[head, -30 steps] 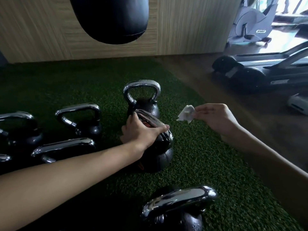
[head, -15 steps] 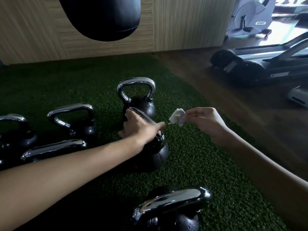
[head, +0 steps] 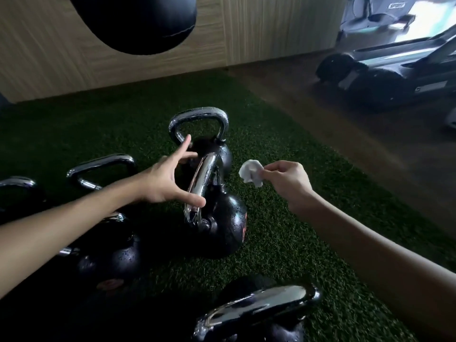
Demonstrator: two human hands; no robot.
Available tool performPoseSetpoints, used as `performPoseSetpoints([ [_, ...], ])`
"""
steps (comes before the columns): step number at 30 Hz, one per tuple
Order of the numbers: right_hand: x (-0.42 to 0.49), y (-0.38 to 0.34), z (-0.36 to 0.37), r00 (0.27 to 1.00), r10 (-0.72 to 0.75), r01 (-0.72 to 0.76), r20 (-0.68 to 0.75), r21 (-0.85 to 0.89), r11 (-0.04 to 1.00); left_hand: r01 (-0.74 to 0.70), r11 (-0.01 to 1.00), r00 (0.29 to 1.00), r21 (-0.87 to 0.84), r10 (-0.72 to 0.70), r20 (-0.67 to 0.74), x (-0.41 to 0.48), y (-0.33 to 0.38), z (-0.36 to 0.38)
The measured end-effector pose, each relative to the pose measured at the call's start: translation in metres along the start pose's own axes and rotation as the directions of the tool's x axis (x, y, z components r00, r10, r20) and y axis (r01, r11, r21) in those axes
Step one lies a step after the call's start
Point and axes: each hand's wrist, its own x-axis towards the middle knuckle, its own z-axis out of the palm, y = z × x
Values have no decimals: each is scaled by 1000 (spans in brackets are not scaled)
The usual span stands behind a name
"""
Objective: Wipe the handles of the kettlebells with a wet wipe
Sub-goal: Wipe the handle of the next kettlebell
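1. Standing on the green turf [head: 283, 243] at the left is a cluster of kettlebells [head: 106, 159] with chrome handles. The low kettlebell [head: 111, 262] bears a reddish mark I cannot read.
2. The left hand [head: 165, 181] is open with fingers spread and holds nothing. Its thumb lies at the handle of the middle kettlebell [head: 222, 218], though whether it touches I cannot tell.
3. The wet wipe [head: 250, 172] hangs crumpled just right of that handle, apart from it, pinched in the right hand [head: 286, 181].
4. As I judge it, no handle is under the wipe now. The next move calls for laying the wipe on the chrome bar, closing around it and running along the arch while the left hand steadies the bell.
5. The red patch [head: 244, 225] on the middle kettlebell is illegible, and the white label [head: 396, 5] on the exercise machine [head: 365, 18] at top right is too blurred to read.
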Motion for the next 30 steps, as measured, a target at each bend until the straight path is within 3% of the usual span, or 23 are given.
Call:
performPoseSetpoints([
  [2, 6, 2, 12, 1000, -1, 2, -31, 28, 1000, -27, 999, 999, -20, 26, -23, -1, -4, 1],
  [5, 11, 2, 36, 999, -9, 11, -46, 51, 999, -77, 991, 997, 110, 78, -1, -2, 3, -1],
  [13, 14, 21, 74, 981, -129, 127, 142, 28, 992, -69, 923, 989, 380, 14, 148, 0, 31, -34],
  [17, 17, 26, 75, 968, -197, 211, 158, -75, 975, -91, 924, 988, 370, 38, 150, 4, 30, -35],
  [26, 20, 11, 81, 957, -286, 282, 51, 75, 956, -47, 878, 995, 476, 0, 97, 5, 41, -33],
  [30, 23, 8, 80, 948, -318, 318, 26, 4, 948, -55, 905, 995, 423, 13, 101, 4, 38, -32],
])
